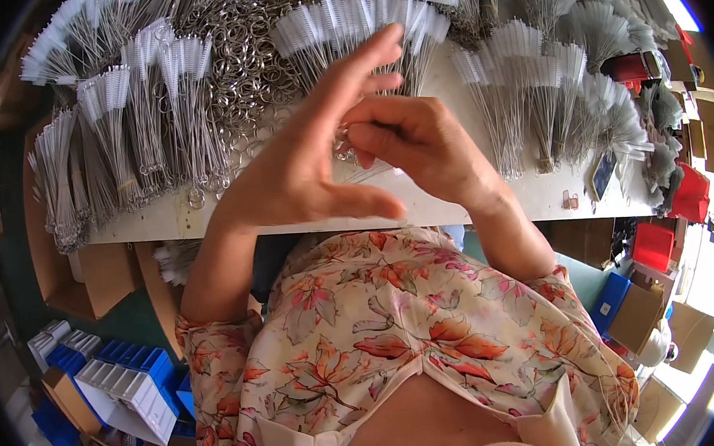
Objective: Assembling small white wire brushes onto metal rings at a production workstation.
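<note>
White-bristled brushes on thin wire stems, in bundles, laid out across a pale worktable (423, 209).

Left hand (302, 164): raised above the near part of the worktable; fingers extended, thumb held well apart from them, palm toward the right hand; nothing gripped.

Right hand (435, 145): just beside the left palm; thumb and index finger brought together, pinched on a small metal piece (340, 140). Piece located at the right fingertips, above the worktable, partly covered by the left hand; it looks like a ring, though too little shows to be certain.

Loose metal rings (244, 64): one heap, silvery, beyond the left hand, spread between two groups of brushes, with strays toward the near side.

Left brush bundles (120, 95): several, side by side, bristles toward the far side, stem ends toward the near edge.

Middle brush bundle (342, 27): fanned, beyond the fingertips of the left hand.

Right brush bundles (520, 51): several, in rows, well apart from the hands.

Dark flat item (602, 175): near the right end of the worktable.

Below left: blue and white plastic bins (127, 392), stacked; open cardboard box (85, 282).

At right: red bins (690, 192).

Clothing: floral-print shirt (415, 327), sleeves ending near the elbows.
</note>
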`<state>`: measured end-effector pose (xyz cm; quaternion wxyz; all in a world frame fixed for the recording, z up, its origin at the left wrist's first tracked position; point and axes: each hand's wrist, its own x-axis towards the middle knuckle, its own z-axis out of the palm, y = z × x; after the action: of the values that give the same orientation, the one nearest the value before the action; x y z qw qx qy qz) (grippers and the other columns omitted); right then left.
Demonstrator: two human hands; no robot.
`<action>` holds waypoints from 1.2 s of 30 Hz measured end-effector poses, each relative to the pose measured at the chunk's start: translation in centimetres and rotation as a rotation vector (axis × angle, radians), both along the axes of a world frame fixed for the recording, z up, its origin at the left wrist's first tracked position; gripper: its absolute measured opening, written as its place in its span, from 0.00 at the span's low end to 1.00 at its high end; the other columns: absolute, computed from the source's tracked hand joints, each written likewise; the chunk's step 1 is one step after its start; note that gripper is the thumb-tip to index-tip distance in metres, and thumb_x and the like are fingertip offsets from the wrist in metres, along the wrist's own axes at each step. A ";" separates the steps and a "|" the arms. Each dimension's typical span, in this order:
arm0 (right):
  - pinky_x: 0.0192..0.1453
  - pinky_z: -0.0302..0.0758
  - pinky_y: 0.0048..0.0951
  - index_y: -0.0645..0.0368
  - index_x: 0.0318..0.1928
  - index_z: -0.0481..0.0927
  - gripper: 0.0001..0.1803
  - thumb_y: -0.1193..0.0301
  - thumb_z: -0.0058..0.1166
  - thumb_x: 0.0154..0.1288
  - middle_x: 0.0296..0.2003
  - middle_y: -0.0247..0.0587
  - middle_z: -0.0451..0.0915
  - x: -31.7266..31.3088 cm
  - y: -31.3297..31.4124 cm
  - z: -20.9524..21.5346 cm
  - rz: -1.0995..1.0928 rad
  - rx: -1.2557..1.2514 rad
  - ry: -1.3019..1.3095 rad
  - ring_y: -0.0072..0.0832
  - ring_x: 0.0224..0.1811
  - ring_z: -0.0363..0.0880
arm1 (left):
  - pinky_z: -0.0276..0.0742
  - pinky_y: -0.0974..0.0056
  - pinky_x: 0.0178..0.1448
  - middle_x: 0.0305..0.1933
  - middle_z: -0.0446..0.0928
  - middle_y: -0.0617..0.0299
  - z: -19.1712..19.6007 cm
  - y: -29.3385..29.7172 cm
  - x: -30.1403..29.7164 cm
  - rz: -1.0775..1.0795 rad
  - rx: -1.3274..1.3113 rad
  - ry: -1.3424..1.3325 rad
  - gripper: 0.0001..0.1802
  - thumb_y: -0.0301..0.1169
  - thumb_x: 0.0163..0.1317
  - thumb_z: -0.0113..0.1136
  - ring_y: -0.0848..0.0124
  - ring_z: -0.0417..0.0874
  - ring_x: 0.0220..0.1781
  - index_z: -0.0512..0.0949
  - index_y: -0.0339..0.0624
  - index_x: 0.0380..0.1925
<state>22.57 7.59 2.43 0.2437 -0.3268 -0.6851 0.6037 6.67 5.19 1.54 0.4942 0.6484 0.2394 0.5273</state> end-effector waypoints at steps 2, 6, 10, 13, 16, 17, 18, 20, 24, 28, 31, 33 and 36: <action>0.29 0.67 0.20 0.63 0.33 0.75 0.08 0.72 0.47 0.65 0.23 0.29 0.74 0.3 0.0 0.6 0.003 -0.025 0.002 0.15 0.25 0.69 | 0.63 0.59 0.60 0.58 0.63 0.48 -0.6 0.6 -2.8 0.040 0.068 0.141 0.36 0.43 0.44 0.70 0.61 0.70 0.56 0.67 0.37 0.50; 0.26 0.66 0.18 0.62 0.31 0.77 0.08 0.71 0.48 0.63 0.22 0.29 0.75 0.4 -0.5 1.4 0.049 -0.223 -0.023 0.14 0.23 0.69 | 0.67 0.59 0.56 0.42 0.73 0.56 -0.8 -0.6 -2.8 0.207 0.165 0.283 0.14 0.37 0.49 0.65 0.66 0.73 0.47 0.77 0.39 0.29; 0.28 0.67 0.20 0.60 0.30 0.77 0.07 0.70 0.51 0.61 0.23 0.31 0.77 2.8 -1.5 0.2 0.153 -0.206 -0.263 0.18 0.24 0.72 | 0.70 0.62 0.48 0.33 0.74 0.62 -2.1 -3.0 -1.4 0.365 0.287 0.420 0.16 0.38 0.45 0.68 0.67 0.74 0.39 0.77 0.40 0.30; 0.30 0.72 0.33 0.60 0.31 0.79 0.04 0.73 0.56 0.54 0.26 0.42 0.78 7.6 -3.2 -2.7 0.203 0.564 -0.712 0.39 0.27 0.77 | 0.71 0.68 0.39 0.31 0.74 0.61 -4.0 -6.1 -2.6 0.613 -0.081 0.591 0.20 0.40 0.46 0.68 0.68 0.75 0.34 0.77 0.39 0.36; 0.30 0.72 0.34 0.59 0.30 0.79 0.04 0.72 0.56 0.55 0.25 0.40 0.77 9.6 -4.4 -4.8 0.303 0.752 -1.225 0.39 0.27 0.77 | 0.71 0.66 0.31 0.26 0.73 0.59 -6.9 -9.5 -4.3 0.698 -0.252 0.877 0.15 0.36 0.51 0.65 0.69 0.76 0.26 0.74 0.39 0.34; 0.30 0.73 0.34 0.56 0.32 0.79 0.04 0.73 0.53 0.55 0.25 0.38 0.76 9.2 -4.6 -5.1 0.224 0.699 -1.008 0.38 0.27 0.77 | 0.72 0.66 0.29 0.25 0.72 0.58 -7.7 -10.2 -4.5 0.660 -0.387 1.007 0.15 0.35 0.52 0.64 0.68 0.76 0.24 0.73 0.39 0.35; 0.30 0.73 0.35 0.52 0.34 0.79 0.06 0.73 0.50 0.55 0.24 0.36 0.75 8.6 -4.8 -5.2 0.150 0.643 -0.792 0.37 0.27 0.77 | 0.72 0.66 0.29 0.25 0.72 0.58 -8.1 -10.6 -4.5 0.667 -0.392 1.008 0.15 0.35 0.52 0.64 0.68 0.76 0.24 0.73 0.39 0.35; 0.27 0.72 0.31 0.59 0.32 0.80 0.04 0.74 0.58 0.54 0.25 0.40 0.76 5.6 -4.9 -4.7 0.076 0.504 -0.476 0.36 0.24 0.77 | 0.73 0.66 0.29 0.28 0.75 0.58 -8.7 -10.6 -4.5 0.691 -0.224 1.016 0.11 0.31 0.53 0.63 0.70 0.78 0.24 0.73 0.38 0.32; 0.31 0.74 0.30 0.59 0.32 0.80 0.04 0.74 0.57 0.55 0.32 0.39 0.77 -0.6 -4.1 -4.1 0.083 0.497 -0.167 0.35 0.28 0.78 | 0.74 0.70 0.31 0.31 0.77 0.59 -5.3 -8.8 -3.1 0.668 -0.414 0.487 0.06 0.23 0.55 0.59 0.77 0.76 0.28 0.72 0.34 0.25; 0.31 0.74 0.29 0.59 0.32 0.80 0.05 0.72 0.57 0.55 0.31 0.38 0.78 -2.1 -3.2 -4.0 0.083 0.463 -0.071 0.33 0.29 0.79 | 0.76 0.73 0.35 0.37 0.78 0.58 -2.1 -6.5 -4.1 0.600 -0.234 0.216 0.02 0.19 0.56 0.57 0.77 0.77 0.33 0.76 0.35 0.30; 0.30 0.73 0.26 0.63 0.34 0.79 0.07 0.73 0.57 0.56 0.29 0.38 0.79 -1.4 -2.4 -2.7 0.081 0.095 0.031 0.26 0.28 0.78 | 0.78 0.74 0.36 0.39 0.77 0.56 -0.6 -5.5 -5.3 0.453 -0.050 0.308 0.07 0.17 0.56 0.55 0.75 0.79 0.36 0.78 0.35 0.34; 0.28 0.70 0.22 0.65 0.34 0.79 0.08 0.72 0.56 0.59 0.26 0.36 0.79 -0.8 -2.0 -1.2 0.096 0.015 0.023 0.18 0.26 0.73 | 0.77 0.73 0.40 0.45 0.74 0.48 0.4 -5.1 -5.5 0.299 -0.053 0.251 0.10 0.14 0.55 0.52 0.72 0.79 0.39 0.77 0.33 0.37; 0.25 0.67 0.18 0.63 0.34 0.79 0.08 0.70 0.55 0.61 0.25 0.31 0.77 -0.3 -1.7 -0.3 0.119 -0.238 -0.001 0.14 0.23 0.69 | 0.79 0.70 0.43 0.46 0.73 0.48 0.7 -4.3 -5.5 0.228 -0.025 0.246 0.13 0.12 0.53 0.50 0.67 0.80 0.41 0.77 0.32 0.38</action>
<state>22.27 5.85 2.13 0.1664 -0.3127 -0.6268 0.6940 1.17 0.89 2.20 0.4062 0.6703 0.3767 0.4938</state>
